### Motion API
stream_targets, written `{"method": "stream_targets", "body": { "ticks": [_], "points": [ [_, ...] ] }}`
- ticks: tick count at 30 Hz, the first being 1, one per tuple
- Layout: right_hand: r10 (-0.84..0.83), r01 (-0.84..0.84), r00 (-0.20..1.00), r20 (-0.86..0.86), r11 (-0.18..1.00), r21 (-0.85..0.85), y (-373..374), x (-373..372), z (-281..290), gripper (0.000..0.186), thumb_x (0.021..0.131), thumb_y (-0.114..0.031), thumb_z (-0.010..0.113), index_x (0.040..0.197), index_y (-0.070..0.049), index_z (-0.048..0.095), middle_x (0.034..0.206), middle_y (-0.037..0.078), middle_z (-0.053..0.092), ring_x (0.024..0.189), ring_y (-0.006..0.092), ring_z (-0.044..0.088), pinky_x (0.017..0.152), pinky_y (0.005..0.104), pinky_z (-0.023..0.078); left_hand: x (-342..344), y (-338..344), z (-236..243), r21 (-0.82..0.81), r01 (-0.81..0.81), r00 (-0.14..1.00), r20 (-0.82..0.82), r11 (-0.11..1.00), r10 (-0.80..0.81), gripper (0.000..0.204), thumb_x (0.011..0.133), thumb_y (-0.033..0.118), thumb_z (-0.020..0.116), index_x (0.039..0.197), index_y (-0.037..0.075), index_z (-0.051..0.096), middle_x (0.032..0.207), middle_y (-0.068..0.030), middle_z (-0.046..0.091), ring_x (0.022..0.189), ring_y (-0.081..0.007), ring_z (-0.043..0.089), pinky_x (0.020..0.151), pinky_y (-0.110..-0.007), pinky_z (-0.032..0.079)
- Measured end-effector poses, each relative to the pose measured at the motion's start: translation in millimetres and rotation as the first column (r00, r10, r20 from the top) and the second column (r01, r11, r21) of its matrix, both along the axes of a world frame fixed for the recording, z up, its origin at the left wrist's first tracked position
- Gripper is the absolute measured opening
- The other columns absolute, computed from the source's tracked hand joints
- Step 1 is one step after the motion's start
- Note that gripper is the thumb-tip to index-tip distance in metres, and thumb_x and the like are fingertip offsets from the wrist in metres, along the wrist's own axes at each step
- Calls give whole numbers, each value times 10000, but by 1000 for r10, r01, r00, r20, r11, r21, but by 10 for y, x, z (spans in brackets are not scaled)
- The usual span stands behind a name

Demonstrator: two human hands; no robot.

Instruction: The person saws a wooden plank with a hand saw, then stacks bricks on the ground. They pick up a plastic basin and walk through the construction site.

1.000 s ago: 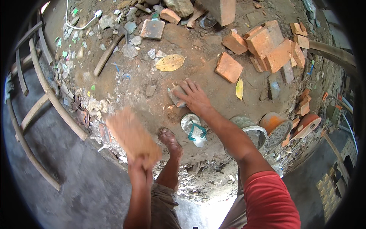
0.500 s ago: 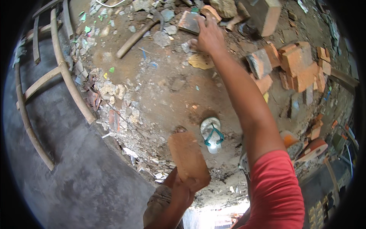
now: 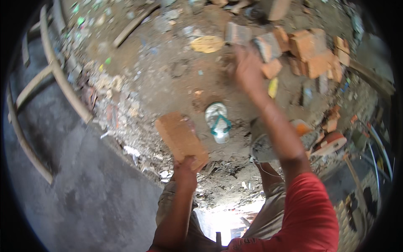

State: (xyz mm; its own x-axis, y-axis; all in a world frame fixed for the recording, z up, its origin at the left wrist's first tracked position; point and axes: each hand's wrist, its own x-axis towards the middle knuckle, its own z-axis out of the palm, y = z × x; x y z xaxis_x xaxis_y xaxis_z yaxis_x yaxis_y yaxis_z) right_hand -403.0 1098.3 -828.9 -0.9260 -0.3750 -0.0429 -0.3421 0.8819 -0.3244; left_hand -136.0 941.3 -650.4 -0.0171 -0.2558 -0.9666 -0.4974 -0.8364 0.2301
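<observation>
So the left hand has a brick pinched by its near end, thumb on top and the rest of the grip mostly tucked out of sight. It hangs out over the dirt, broad face up, well clear of the ground. My guess is the end grip is just the handiest way to carry a slab that size one-handed, and it leaves the other arm free to stretch.

The right hand is way out front, right by a grey block. It's smeared with blur, so I honestly can't tell whether those fingers are wide, narrow or holding the block — they look about touching it, that's all I'd swear to. Just right of that is a pale-faced block, with a heap of bricks beyond, probably piled there to stay within reach.

Materials: the held brick is plain orange-brown clay, a flat oblong with fairly straight edges. The heap is rougher — chipped corners, some faces greyed over, maybe old mortar. The dirt looks packed and brown, with pale rubble along the left edge. There's a dry yellow leaf near the grey block, and a white slipper with a teal strap, sitting sole-down between the forearms.
</observation>
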Motion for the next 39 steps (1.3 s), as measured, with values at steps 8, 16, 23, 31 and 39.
{"method": "stream_targets", "body": {
  "ticks": [8, 16, 23, 31, 39],
  "points": [
    [-75, 806, 196, 978, 580, -117, 386, 2380, 1486, 1156, 827, -422, 864, 1619, 34, 157, 1588, 330, 329, 1444, 413, 422, 1183, 443, 370, 200, 429, -138, 62, 394, 865, -363, 917, -347, 663, 885, 35, 643, 1492, 49, 375, 1343, -135, 571, 1180, -274, 635, 963, -413, 576],
    [-410, 818, 496, 766, 516, -254, 1706, 1568, 1909, 1251, 668, -344, 912, 1634, -27, 185, 1496, 315, 439, 1393, 443, 461, 1153, 479, 400, -607, 1633, -120, -386, 915, -153, -602, 119, -784, 975, 950, 206, 756, 1644, -12, 106, 1654, -164, 288, 1501, -260, 365, 1218, -369, 292],
    [-639, 666, 741, 207, 738, -107, 3200, -139, 1401, 1201, 651, -349, 930, 1630, -99, 281, 1428, 237, 546, 1302, 428, 529, 1093, 490, 440, -3051, 3043, -1443, 24, 616, 671, -541, 788, -507, 973, 1002, 755, 349, 1675, 161, -26, 1754, -108, 26, 1590, -392, 128, 1252, -578, 138],
    [-583, 584, 810, 73, 812, 8, 3343, -973, 816, 1077, 695, -388, 913, 1596, -148, 373, 1564, 224, 431, 1444, 456, 379, 1192, 542, 322, -3666, 3597, -1787, -32, 588, 546, -721, 808, -426, 1170, 865, 925, 322, 1672, 116, 73, 1747, -104, 65, 1606, -270, 39, 1262, -510, -62],
    [-536, 619, 786, 308, 683, -389, 3762, 445, 1033, 849, 883, -309, 778, 1606, -184, 352, 1659, 222, 285, 1539, 416, 251, 1250, 507, 247, -2718, 2243, -1612, -70, 823, 448, -528, 563, -721, 1049, 920, 859, 328, 1665, 134, 183, 1714, -116, 170, 1568, -297, 175, 1245, -481, 146]
  ]
}}
